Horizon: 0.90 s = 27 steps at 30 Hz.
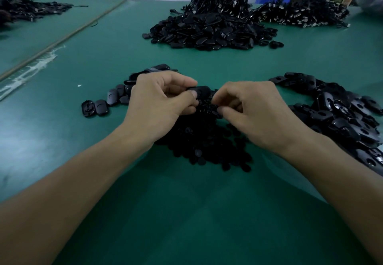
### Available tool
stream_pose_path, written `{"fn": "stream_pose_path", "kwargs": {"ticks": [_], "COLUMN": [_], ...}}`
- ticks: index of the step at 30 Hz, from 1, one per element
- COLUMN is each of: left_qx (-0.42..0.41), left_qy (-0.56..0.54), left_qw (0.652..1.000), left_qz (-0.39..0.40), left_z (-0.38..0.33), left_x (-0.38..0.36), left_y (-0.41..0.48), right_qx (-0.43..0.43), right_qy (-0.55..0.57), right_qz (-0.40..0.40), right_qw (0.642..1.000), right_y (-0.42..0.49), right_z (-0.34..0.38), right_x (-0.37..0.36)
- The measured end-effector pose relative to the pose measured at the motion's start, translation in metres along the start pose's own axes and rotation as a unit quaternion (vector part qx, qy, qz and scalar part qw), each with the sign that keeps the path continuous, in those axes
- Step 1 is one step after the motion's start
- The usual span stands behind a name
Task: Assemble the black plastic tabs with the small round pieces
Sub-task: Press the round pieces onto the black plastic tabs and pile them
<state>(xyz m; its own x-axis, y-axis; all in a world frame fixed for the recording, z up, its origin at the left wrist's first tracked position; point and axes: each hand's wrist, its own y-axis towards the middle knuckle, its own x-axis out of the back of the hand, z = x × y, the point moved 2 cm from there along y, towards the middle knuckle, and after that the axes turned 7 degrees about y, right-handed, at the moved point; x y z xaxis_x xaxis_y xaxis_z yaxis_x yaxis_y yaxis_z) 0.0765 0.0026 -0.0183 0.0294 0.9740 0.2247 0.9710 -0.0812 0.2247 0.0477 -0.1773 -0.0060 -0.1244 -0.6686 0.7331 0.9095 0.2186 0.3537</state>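
Held a black tab [200,91] just above the pile of round pieces [203,146], mid-bench [62,140].
My left hand [159,101] pinched the tab; my right hand [255,113] was curled at its end, and I couldn't tell what it gripped.

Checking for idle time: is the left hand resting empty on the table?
No, the left hand pinches a black tab above the pile of round pieces.

Green table [186,213], black tab piles [209,30]
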Motion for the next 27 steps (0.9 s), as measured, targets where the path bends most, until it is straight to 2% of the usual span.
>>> {"fn": "stream_pose_path", "kwargs": {"ticks": [9,14,18,27], "left_qx": [-0.007,-0.008,-0.009,-0.015], "left_qy": [0.010,0.012,0.014,0.009], "left_qw": [1.000,1.000,1.000,1.000], "left_qz": [-0.006,-0.002,-0.002,0.001], "left_z": [-0.0018,-0.0025,-0.0036,-0.0026], "left_x": [0.0000,0.0007,0.0013,-0.0002], "left_y": [-0.0010,-0.0020,-0.0025,-0.0023], "right_qx": [-0.025,-0.012,-0.018,-0.034], "right_qy": [0.062,-0.003,0.010,0.145], "right_qz": [-0.024,-0.008,-0.022,-0.075], "right_qw": [0.997,1.000,1.000,0.986], "right_y": [-0.0006,0.0017,-0.0001,0.0004], "right_z": [0.0003,0.0035,0.0012,0.0022], "right_x": [0.0034,0.0018,0.0016,0.0043]}}
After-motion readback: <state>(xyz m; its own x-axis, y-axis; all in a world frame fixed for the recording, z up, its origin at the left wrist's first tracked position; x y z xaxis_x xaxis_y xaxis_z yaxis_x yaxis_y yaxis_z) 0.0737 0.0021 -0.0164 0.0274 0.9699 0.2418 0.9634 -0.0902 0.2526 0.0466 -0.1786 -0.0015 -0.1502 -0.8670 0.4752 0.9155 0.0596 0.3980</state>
